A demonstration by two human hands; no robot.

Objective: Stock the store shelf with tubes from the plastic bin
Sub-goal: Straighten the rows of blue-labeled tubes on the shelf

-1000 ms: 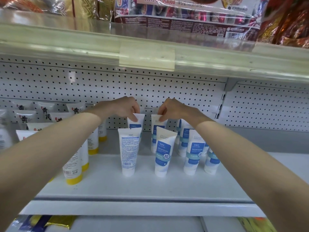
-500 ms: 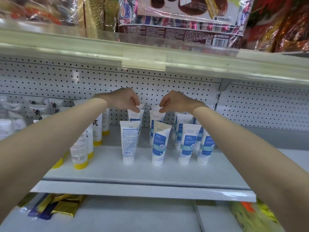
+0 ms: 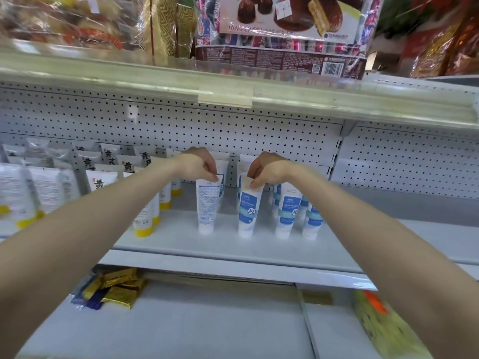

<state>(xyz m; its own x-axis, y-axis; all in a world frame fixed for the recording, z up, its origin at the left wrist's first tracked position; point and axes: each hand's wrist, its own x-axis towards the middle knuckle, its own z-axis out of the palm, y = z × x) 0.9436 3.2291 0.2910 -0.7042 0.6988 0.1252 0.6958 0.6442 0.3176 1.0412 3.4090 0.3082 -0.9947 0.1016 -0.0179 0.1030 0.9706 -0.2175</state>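
The left hand point(image 3: 198, 165) is pinching a white label-back tube's point(image 3: 208, 204) crimped top; the right hand point(image 3: 264, 169) is pinching a white-and-blue tube's point(image 3: 248, 208) top.

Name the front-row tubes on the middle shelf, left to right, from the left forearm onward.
Yellow-capped white tube, white tube with its printed back showing (left hand pinches it), blue-labelled white tube (right hand pinches it), second blue-labelled tube, third blue-labelled tube.

Arms outstretched; left hand point(image 3: 198, 165), right hand point(image 3: 267, 170) fingers curled, pinching.
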